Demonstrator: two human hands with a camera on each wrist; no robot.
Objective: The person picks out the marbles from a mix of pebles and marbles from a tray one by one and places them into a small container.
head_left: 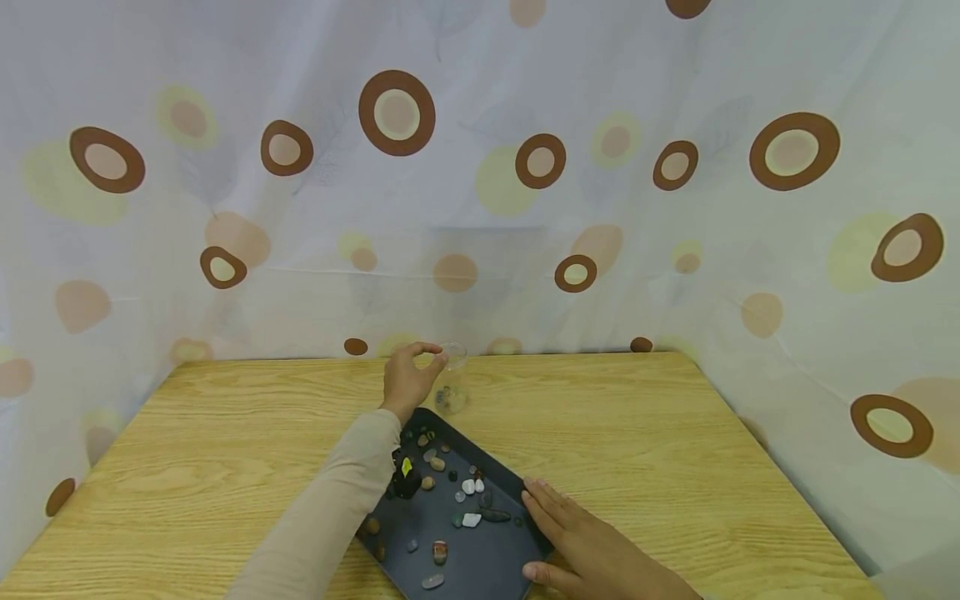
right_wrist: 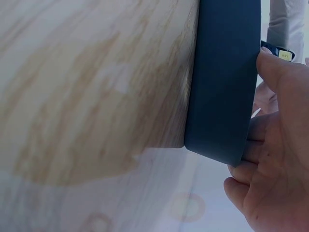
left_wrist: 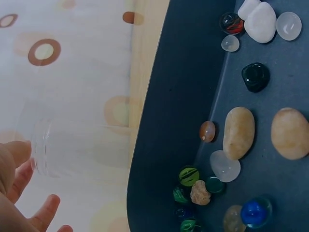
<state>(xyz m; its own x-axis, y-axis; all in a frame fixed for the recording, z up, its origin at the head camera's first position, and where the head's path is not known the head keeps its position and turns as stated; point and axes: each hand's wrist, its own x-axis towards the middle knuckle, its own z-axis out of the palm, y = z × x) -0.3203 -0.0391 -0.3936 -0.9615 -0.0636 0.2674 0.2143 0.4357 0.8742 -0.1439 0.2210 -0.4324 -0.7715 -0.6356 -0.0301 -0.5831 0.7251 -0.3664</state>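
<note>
A clear jar (head_left: 452, 383) stands beyond the tray's far corner, a few small stones at its bottom. My left hand (head_left: 411, 379) is at its mouth, thumb and forefinger close together by the rim; whether they pinch anything is hidden. In the left wrist view, the fingertips meet the jar's ridged neck (left_wrist: 42, 152). Across the right rim of the dark tray (head_left: 517, 492) lies my right hand (head_left: 592, 550), its fingers fairly straight and touching the edge. Pebbles, white stones (head_left: 471, 520) and glass marbles (left_wrist: 189, 177) are scattered in the tray.
The tray sits diagonally on a wood-grain table (head_left: 637, 433). A patterned cloth (head_left: 480, 183) hangs behind the table and along its sides. My left forearm crosses the tray's left side, with a black device (head_left: 406, 479) at the wrist hiding some stones.
</note>
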